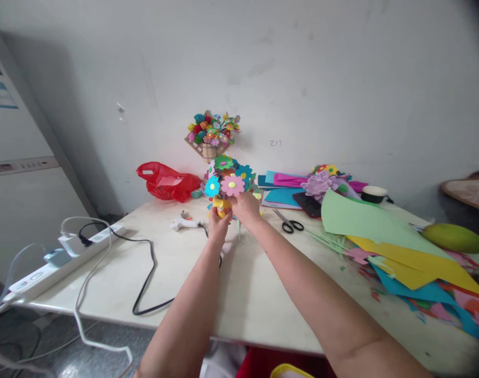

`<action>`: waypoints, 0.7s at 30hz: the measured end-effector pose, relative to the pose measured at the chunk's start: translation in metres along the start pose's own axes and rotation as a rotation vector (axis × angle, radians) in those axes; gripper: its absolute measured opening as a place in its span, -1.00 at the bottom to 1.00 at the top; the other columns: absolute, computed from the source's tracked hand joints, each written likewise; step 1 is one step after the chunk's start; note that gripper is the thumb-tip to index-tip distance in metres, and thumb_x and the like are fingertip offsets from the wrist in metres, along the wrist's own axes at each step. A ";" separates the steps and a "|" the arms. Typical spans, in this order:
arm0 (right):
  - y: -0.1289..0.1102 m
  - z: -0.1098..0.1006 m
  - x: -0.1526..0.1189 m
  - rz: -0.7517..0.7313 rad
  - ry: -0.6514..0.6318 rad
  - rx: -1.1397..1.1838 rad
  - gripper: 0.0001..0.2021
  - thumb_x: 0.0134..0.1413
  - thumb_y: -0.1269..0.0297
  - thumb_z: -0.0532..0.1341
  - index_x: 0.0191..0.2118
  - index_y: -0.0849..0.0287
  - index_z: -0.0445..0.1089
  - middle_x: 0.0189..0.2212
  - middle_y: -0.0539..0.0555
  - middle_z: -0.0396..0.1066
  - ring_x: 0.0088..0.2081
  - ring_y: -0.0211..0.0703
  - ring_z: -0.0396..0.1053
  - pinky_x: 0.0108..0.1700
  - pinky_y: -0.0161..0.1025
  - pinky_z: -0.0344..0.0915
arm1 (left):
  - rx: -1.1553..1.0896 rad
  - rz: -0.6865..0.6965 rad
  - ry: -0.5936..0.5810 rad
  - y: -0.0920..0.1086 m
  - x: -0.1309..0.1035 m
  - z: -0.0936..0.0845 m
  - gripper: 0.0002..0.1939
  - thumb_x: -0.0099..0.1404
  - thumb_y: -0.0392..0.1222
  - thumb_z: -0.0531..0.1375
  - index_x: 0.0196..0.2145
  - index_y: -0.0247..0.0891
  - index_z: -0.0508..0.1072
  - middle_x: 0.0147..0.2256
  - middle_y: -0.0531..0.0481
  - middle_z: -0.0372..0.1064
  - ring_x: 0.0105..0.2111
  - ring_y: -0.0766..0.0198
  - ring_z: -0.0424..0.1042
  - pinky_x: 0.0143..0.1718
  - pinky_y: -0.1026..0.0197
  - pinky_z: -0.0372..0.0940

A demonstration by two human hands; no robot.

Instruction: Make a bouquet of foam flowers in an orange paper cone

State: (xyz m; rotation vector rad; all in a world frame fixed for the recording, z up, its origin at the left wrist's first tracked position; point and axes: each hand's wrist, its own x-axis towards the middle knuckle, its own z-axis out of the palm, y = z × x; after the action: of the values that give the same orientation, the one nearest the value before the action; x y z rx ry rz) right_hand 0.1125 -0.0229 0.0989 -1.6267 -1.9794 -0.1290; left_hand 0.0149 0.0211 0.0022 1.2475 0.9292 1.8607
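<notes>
A bunch of craft flowers [232,185] in pink, blue, green and other colours stands upright over the table's far middle, in a small yellow pot [222,205]. My left hand [219,224] is closed around the pot's lower left side. Just below the pink flower, the fingers of my right hand [246,208] are bent together by the stems, and their tips are hidden among the flowers. What they pinch I cannot make out. A white glue gun [184,222] lies left of my left hand. To the right of my hands lie black-handled scissors [288,222].
Coloured foam sheets [381,223] and scraps cover the table's right side, near a green mango-like fruit [455,238]. A red plastic bag [166,181] sits at the back left. The power strip [62,265] and black cable [151,262] run along the left. A flower basket [210,149] hangs on the wall.
</notes>
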 end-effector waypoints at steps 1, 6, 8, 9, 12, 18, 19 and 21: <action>0.001 0.000 0.000 -0.008 0.010 0.002 -0.63 0.25 0.21 -0.08 -0.12 0.08 0.47 -0.22 0.13 0.51 -0.14 -0.06 0.44 -0.25 -0.27 0.24 | -0.001 0.000 0.002 -0.001 0.000 0.000 -0.61 -0.14 -0.23 0.27 -0.33 -0.22 0.22 -0.52 0.17 0.24 -0.59 0.43 0.24 -0.61 0.38 0.13; 0.004 0.008 0.000 -0.028 0.008 -0.061 -0.69 0.18 0.28 0.01 -0.16 0.17 0.48 -0.23 0.19 0.50 -0.17 -0.02 0.44 -0.25 -0.26 0.26 | -0.025 -0.009 0.000 -0.007 0.003 -0.001 -0.59 -0.13 -0.22 0.28 -0.30 -0.22 0.23 -0.49 0.15 0.27 -0.57 0.43 0.25 -0.58 0.38 0.16; 0.005 0.012 -0.001 -0.026 -0.025 -0.090 -0.72 0.13 0.29 0.06 -0.16 0.19 0.48 -0.22 0.21 0.50 -0.17 -0.01 0.44 -0.24 -0.26 0.26 | -0.056 0.003 -0.011 -0.009 0.004 -0.001 -0.58 -0.12 -0.21 0.29 -0.29 -0.22 0.22 -0.44 0.13 0.30 -0.53 0.42 0.29 -0.53 0.35 0.21; 0.005 0.013 -0.002 -0.024 -0.035 -0.093 -0.73 0.11 0.29 0.08 -0.16 0.19 0.48 -0.22 0.21 0.50 -0.17 0.00 0.43 -0.24 -0.26 0.26 | -0.071 0.015 -0.018 -0.009 0.004 -0.001 -0.57 -0.12 -0.21 0.29 -0.28 -0.21 0.22 -0.42 0.11 0.32 -0.51 0.40 0.31 -0.50 0.34 0.23; 0.006 0.017 -0.004 -0.024 -0.027 -0.071 -0.74 0.10 0.30 0.09 -0.19 0.20 0.49 -0.25 0.22 0.51 -0.18 0.00 0.43 -0.23 -0.25 0.26 | -0.092 0.044 -0.009 -0.009 0.004 -0.001 -0.55 -0.15 -0.21 0.31 -0.27 -0.22 0.24 -0.38 0.09 0.35 -0.45 0.36 0.35 -0.43 0.30 0.27; 0.012 0.020 -0.018 -0.101 0.133 0.152 -0.77 0.11 0.30 0.07 -0.29 0.21 0.48 -0.34 0.20 0.50 -0.19 -0.03 0.40 -0.18 -0.24 0.25 | -0.015 0.059 0.096 -0.001 0.001 -0.001 -0.56 -0.18 -0.20 0.33 -0.30 -0.26 0.31 -0.42 0.07 0.35 -0.47 0.35 0.34 -0.45 0.29 0.27; 0.013 0.019 -0.021 -0.100 0.179 0.221 -0.77 0.13 0.27 0.07 -0.32 0.19 0.47 -0.38 0.18 0.49 -0.22 -0.06 0.40 -0.19 -0.26 0.25 | -0.002 0.051 0.102 0.001 0.000 -0.001 -0.56 -0.17 -0.18 0.33 -0.30 -0.27 0.31 -0.43 0.06 0.34 -0.48 0.35 0.34 -0.46 0.29 0.27; 0.016 0.013 -0.026 -0.083 0.296 0.385 -0.72 0.18 0.18 0.02 -0.37 0.16 0.42 -0.47 0.12 0.46 -0.32 -0.13 0.40 -0.23 -0.29 0.24 | 0.022 0.023 0.113 0.005 -0.001 -0.002 -0.55 -0.17 -0.14 0.34 -0.29 -0.27 0.32 -0.43 0.06 0.34 -0.49 0.36 0.33 -0.49 0.31 0.26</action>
State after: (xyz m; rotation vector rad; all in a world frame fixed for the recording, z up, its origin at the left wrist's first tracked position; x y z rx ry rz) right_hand 0.1252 -0.0356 0.0711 -1.2053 -1.7186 -0.0157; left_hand 0.0128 0.0180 0.0055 1.1808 1.0019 1.9604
